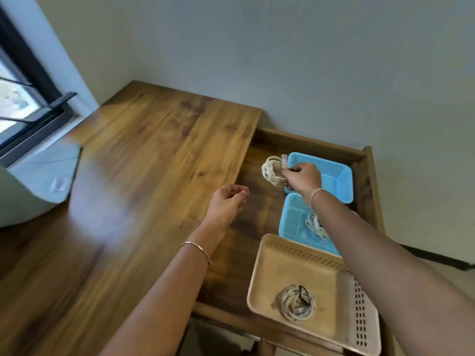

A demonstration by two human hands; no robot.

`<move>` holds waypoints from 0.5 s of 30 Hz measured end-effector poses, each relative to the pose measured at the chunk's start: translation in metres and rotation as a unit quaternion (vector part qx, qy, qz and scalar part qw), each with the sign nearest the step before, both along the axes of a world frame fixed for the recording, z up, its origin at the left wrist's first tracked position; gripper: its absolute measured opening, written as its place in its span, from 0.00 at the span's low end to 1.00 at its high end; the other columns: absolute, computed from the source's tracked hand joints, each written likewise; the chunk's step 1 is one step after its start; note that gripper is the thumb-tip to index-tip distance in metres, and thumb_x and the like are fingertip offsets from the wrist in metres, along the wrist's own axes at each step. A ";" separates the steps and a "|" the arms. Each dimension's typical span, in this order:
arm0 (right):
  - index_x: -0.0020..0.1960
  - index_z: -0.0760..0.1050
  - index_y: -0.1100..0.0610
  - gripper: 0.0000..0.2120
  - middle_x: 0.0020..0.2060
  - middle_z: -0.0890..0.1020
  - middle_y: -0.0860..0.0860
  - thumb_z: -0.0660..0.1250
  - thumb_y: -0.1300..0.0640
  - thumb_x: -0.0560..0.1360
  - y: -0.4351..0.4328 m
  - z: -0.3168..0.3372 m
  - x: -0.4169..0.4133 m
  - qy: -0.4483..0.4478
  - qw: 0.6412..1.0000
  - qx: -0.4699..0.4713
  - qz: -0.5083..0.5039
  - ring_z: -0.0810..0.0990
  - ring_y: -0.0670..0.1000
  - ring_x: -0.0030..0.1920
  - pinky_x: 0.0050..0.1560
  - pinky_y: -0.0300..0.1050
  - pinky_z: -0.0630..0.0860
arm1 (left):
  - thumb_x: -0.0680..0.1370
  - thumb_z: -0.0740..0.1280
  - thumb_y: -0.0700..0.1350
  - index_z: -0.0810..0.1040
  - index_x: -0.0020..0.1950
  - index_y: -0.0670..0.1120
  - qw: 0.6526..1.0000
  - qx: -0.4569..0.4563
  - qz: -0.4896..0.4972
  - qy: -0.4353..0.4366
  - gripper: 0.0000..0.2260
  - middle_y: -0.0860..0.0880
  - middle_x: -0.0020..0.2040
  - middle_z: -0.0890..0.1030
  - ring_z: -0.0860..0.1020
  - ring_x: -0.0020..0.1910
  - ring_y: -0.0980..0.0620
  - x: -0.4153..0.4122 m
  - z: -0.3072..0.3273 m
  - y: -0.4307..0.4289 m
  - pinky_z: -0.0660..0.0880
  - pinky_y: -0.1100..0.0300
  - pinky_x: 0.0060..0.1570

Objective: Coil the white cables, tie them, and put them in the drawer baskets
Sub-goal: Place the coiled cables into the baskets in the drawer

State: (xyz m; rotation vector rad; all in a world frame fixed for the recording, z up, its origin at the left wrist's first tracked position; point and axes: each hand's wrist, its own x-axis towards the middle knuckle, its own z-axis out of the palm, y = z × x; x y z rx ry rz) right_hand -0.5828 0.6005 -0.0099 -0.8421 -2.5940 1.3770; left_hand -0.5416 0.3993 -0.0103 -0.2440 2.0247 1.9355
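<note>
My right hand [303, 177] grips a coiled white cable [273, 170] and holds it over the open drawer, just left of the far blue basket [334, 176]. That basket looks to hold nothing. A second blue basket [293, 222] in the middle holds a tied coil [314, 224], partly hidden by my right forearm. The near beige basket [277, 263] holds another coil tied with a dark band [298, 301]. My left hand [227, 202] hovers over the drawer's left edge, fingers loosely curled, with nothing in it.
The wooden desk top [154, 163] spreads to the left of the open wooden drawer [370, 181]. A window [23, 98] and its white sill are at the far left. A grey wall stands behind the desk.
</note>
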 end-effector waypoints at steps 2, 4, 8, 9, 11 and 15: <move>0.33 0.78 0.59 0.14 0.30 0.83 0.56 0.75 0.49 0.67 0.037 -0.006 -0.003 -0.009 0.999 0.005 -0.044 0.82 0.53 0.32 0.40 0.51 0.80 | 0.80 0.64 0.40 0.80 0.49 0.47 1.000 0.000 -0.019 -0.001 0.05 0.47 0.46 0.82 0.76 0.42 0.54 -0.007 -0.010 0.023 0.74 0.60 0.44; 0.32 0.78 0.61 0.17 0.29 0.82 0.57 0.75 0.48 0.68 0.066 -0.013 -0.005 -0.024 0.997 0.021 -0.070 0.79 0.53 0.29 0.36 0.50 0.77 | 0.79 0.65 0.41 0.80 0.48 0.48 0.999 -0.015 -0.033 -0.002 0.05 0.48 0.47 0.83 0.77 0.43 0.55 -0.014 -0.021 0.041 0.73 0.62 0.43; 0.32 0.80 0.64 0.18 0.30 0.83 0.58 0.74 0.49 0.70 0.106 -0.039 -0.011 -0.069 0.992 0.030 -0.100 0.83 0.57 0.32 0.38 0.50 0.80 | 0.78 0.66 0.40 0.80 0.46 0.50 0.998 -0.051 -0.049 -0.004 0.06 0.48 0.46 0.83 0.77 0.43 0.54 -0.024 -0.044 0.066 0.74 0.61 0.44; 0.31 0.79 0.62 0.18 0.30 0.84 0.58 0.74 0.49 0.70 0.112 -0.047 -0.013 -0.079 0.991 0.023 -0.107 0.84 0.57 0.33 0.40 0.52 0.81 | 0.78 0.66 0.40 0.80 0.46 0.49 0.997 -0.058 -0.052 -0.006 0.06 0.48 0.45 0.83 0.77 0.43 0.54 -0.027 -0.049 0.072 0.74 0.60 0.44; 0.28 0.76 0.59 0.18 0.29 0.83 0.56 0.74 0.50 0.71 0.121 -0.062 -0.017 -0.093 0.988 0.003 -0.123 0.84 0.56 0.33 0.42 0.52 0.82 | 0.78 0.66 0.40 0.80 0.46 0.49 0.996 -0.070 -0.060 -0.002 0.06 0.50 0.45 0.83 0.78 0.44 0.54 -0.034 -0.058 0.081 0.74 0.59 0.47; 0.26 0.74 0.58 0.19 0.26 0.80 0.54 0.73 0.51 0.72 0.134 -0.079 -0.027 -0.105 0.984 -0.019 -0.141 0.85 0.56 0.34 0.41 0.49 0.81 | 0.77 0.67 0.40 0.80 0.47 0.48 0.993 -0.097 -0.072 -0.001 0.04 0.55 0.41 0.81 0.76 0.37 0.59 -0.042 -0.071 0.095 0.72 0.59 0.46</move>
